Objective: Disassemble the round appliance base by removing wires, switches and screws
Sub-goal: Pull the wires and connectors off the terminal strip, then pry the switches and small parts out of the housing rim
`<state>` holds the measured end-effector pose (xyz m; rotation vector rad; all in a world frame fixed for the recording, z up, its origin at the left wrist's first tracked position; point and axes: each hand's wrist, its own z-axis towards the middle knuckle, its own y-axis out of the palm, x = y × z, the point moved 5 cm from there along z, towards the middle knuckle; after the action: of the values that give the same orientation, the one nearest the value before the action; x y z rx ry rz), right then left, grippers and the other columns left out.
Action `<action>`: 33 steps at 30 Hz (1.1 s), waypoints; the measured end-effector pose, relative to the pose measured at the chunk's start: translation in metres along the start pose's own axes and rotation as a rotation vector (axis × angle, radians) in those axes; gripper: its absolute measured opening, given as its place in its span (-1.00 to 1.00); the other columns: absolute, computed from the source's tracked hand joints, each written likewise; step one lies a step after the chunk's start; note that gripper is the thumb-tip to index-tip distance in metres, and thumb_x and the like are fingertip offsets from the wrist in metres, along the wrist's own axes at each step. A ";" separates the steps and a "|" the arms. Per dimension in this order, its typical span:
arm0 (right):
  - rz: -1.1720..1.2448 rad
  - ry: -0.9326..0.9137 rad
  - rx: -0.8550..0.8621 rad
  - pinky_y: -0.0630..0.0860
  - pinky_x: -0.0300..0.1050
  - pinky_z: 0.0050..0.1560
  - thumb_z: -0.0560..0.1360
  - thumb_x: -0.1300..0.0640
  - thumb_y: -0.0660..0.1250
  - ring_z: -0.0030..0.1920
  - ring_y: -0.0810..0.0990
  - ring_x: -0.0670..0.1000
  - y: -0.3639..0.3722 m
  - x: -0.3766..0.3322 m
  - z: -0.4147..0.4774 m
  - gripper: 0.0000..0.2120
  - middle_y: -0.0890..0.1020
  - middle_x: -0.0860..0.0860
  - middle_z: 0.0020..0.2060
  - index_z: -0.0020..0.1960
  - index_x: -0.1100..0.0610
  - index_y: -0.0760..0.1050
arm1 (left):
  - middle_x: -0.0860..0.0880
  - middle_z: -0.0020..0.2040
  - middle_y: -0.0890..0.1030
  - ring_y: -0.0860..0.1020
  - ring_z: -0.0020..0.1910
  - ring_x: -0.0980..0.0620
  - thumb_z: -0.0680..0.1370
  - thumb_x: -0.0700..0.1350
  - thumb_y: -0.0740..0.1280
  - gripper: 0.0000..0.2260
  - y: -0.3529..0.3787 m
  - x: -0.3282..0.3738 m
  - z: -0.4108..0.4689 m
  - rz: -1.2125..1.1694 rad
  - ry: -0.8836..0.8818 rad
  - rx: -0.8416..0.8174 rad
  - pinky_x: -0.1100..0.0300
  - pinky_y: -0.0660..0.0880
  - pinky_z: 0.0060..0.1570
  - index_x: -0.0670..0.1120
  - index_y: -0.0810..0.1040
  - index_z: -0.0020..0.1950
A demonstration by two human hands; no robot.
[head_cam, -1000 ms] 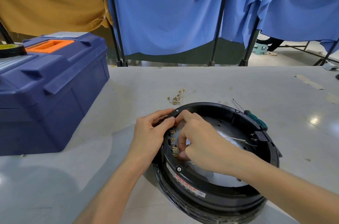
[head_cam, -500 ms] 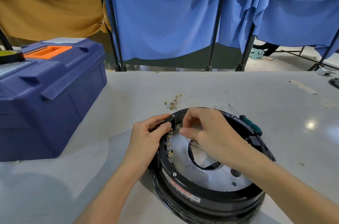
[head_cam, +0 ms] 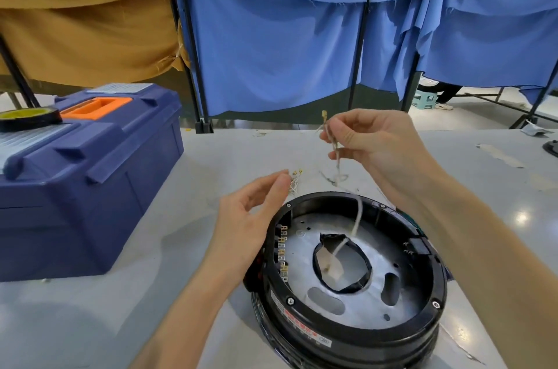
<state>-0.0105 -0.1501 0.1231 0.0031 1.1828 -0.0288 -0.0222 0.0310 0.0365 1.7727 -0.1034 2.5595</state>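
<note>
The round appliance base (head_cam: 347, 278) lay open side up on the counter (head_cam: 90, 308), near its front edge and to the right of the blue toolbox (head_cam: 81, 175). The right hand (head_cam: 374, 145) was raised above the far rim with thumb and forefinger pinched on a white wire (head_cam: 357, 217); a brass terminal showed above the fingers, and the lower run of the wire still led down into the taped oval opening in the metal plate. The left hand (head_cam: 250, 217) was open, fingers loosely curled, holding nothing, just beside the left rim. A small heap of removed wires with brass terminals (head_cam: 294, 179) lay on the counter beyond the base. Judged from this, wire removal was partly complete. Remaining work appeared to include freeing the held wire, the row of brass terminals (head_cam: 283, 249) on the left inner wall, the switch block (head_cam: 418, 246) at the right, and the rim screws (head_cam: 290, 300).
</note>
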 end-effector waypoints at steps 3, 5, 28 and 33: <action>-0.017 0.027 -0.007 0.58 -0.04 -0.08 0.53 0.33 0.32 -0.12 0.60 0.02 0.007 0.006 0.002 -0.87 0.68 0.17 -0.11 -0.01 0.27 0.64 | 0.11 0.07 0.69 0.64 0.09 0.13 0.37 0.35 0.37 -0.42 0.016 0.018 0.002 -0.086 -0.018 -0.136 0.38 0.50 0.07 -0.03 0.61 0.21; -0.014 0.045 -0.014 0.59 -0.09 -0.09 0.55 0.32 0.30 -0.14 0.58 0.01 0.009 0.007 0.004 -0.84 0.68 0.18 -0.08 0.05 0.26 0.64 | 0.03 0.04 0.70 0.67 0.05 0.05 0.37 0.27 0.45 -0.41 0.024 0.022 0.005 -0.108 -0.096 -0.144 0.21 0.54 0.11 -0.05 0.54 0.27; -0.836 0.256 -0.332 0.50 -0.11 0.18 0.54 0.12 0.37 0.05 0.63 -0.04 -0.038 0.089 0.008 -0.78 0.67 -0.01 0.06 0.16 0.11 0.61 | -0.19 -0.26 0.64 0.57 -0.59 0.06 0.56 -0.32 0.30 -0.95 -0.024 -0.075 0.088 0.016 -0.624 0.252 0.34 0.39 -0.63 -0.31 0.49 -0.06; -0.870 0.253 -0.408 0.54 -0.03 0.10 0.59 0.12 0.28 -0.03 0.63 0.04 -0.035 0.096 0.009 -0.83 0.70 0.01 -0.09 0.09 0.09 0.63 | -0.24 -0.28 0.58 0.58 -0.52 -0.06 0.53 -0.35 0.34 -0.92 -0.010 -0.110 0.106 -0.074 -0.688 0.319 0.25 0.52 -0.57 -0.35 0.48 -0.07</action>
<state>0.0328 -0.1874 0.0383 -0.8886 1.3456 -0.5648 0.1156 0.0352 -0.0287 2.6339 0.3691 1.8799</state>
